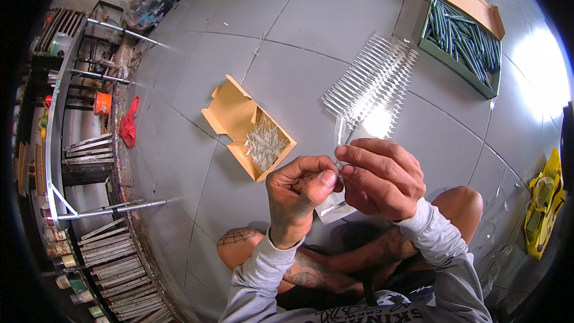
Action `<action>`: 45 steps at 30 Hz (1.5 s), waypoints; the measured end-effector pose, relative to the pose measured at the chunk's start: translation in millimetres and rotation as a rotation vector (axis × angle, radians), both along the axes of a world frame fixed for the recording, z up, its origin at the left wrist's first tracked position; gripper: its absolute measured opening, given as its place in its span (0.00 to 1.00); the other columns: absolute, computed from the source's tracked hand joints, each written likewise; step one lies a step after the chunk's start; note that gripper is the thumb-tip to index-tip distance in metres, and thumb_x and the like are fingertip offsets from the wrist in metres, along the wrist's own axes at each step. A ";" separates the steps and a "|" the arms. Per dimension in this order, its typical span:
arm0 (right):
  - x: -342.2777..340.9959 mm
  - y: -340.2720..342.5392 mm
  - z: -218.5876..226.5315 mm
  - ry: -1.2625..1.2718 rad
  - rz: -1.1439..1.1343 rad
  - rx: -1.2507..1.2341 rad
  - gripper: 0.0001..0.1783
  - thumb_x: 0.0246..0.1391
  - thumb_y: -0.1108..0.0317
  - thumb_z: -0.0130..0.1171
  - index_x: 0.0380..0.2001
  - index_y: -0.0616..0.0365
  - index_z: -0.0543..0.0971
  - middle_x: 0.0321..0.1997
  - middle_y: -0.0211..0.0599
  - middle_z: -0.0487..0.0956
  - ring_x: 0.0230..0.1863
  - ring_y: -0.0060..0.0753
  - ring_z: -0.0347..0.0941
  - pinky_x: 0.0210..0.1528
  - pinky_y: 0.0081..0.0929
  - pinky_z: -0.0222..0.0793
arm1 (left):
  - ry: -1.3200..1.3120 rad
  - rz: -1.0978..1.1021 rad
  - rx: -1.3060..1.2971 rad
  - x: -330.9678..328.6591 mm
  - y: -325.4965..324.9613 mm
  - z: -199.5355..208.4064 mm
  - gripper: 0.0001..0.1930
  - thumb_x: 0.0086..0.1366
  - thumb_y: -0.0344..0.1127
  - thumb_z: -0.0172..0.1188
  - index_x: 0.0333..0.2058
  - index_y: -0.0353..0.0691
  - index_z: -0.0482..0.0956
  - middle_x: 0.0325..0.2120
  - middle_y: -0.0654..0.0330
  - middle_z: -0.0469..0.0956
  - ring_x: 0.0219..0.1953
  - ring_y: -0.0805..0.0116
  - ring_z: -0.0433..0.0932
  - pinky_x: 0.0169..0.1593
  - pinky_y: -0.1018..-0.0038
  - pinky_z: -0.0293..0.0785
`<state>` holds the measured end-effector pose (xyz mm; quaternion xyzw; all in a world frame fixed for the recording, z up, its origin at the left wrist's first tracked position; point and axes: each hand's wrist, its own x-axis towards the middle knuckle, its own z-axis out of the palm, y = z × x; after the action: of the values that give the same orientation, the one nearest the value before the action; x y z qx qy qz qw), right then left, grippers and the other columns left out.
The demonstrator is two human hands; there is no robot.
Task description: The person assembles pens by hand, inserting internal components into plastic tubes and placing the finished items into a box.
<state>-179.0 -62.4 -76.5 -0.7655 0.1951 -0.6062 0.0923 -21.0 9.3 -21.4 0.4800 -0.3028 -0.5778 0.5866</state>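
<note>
My left hand (301, 190) and my right hand (382, 174) meet fingertip to fingertip above my crossed legs. Both are closed in a pinch around a narrow clear plastic sleeve (340, 131), whose upper end sticks up past the fingers; its lower part is hidden by them. Under the hands lies a pale, see-through packet (333, 211), partly covered. To the left an open cardboard box (235, 107) holds a heap of thin clear plastic pieces (265, 145). Beyond my right hand, rows of slim items in clear wrapping (372, 81) lie on the floor.
At the far right stands an open box (459, 82) full of dark green pen-like sticks (461, 39). A yellow plastic bag (544, 203) lies at the right edge. Along the left runs a metal-framed rack (57, 125) with slats and jars; a red cloth (129, 122) lies beside it.
</note>
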 end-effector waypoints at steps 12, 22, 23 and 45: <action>1.1 2.9 14.7 -0.166 0.254 0.403 0.11 0.45 0.73 0.70 0.34 0.61 0.84 0.41 0.44 0.85 0.34 0.34 0.82 0.31 0.26 0.76 | -0.374 0.014 -0.162 6.8 -3.3 -5.1 0.06 0.60 0.26 0.66 0.35 0.31 0.83 0.25 0.70 0.76 0.21 0.91 0.61 0.24 0.87 0.56; -0.5 7.6 19.6 -0.215 0.359 0.577 0.05 0.48 0.77 0.66 0.30 0.63 0.82 0.40 0.44 0.84 0.32 0.29 0.81 0.31 0.23 0.76 | -0.347 -0.105 -0.109 14.7 -3.5 -6.3 0.05 0.58 0.28 0.65 0.32 0.32 0.81 0.24 0.71 0.73 0.21 0.90 0.60 0.25 0.85 0.55; -0.2 7.4 19.1 -0.241 0.395 0.602 0.04 0.48 0.77 0.65 0.30 0.63 0.81 0.39 0.43 0.83 0.32 0.29 0.81 0.32 0.23 0.76 | -0.320 -0.122 -0.105 16.6 -3.0 -7.3 0.05 0.58 0.29 0.65 0.31 0.32 0.81 0.24 0.70 0.73 0.21 0.89 0.61 0.26 0.85 0.57; -7.3 11.3 24.0 -0.554 0.736 1.158 0.03 0.60 0.78 0.56 0.35 0.66 0.79 0.42 0.37 0.75 0.41 0.24 0.74 0.43 0.24 0.70 | -0.010 -0.270 -0.144 31.7 -7.9 -3.8 0.08 0.54 0.33 0.64 0.28 0.33 0.79 0.22 0.62 0.74 0.23 0.78 0.71 0.30 0.81 0.67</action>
<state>-186.3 -51.0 -52.5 -0.4288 0.1839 -0.5070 0.7247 10.7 1.4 -25.2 0.3945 -0.4078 -0.6260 0.5350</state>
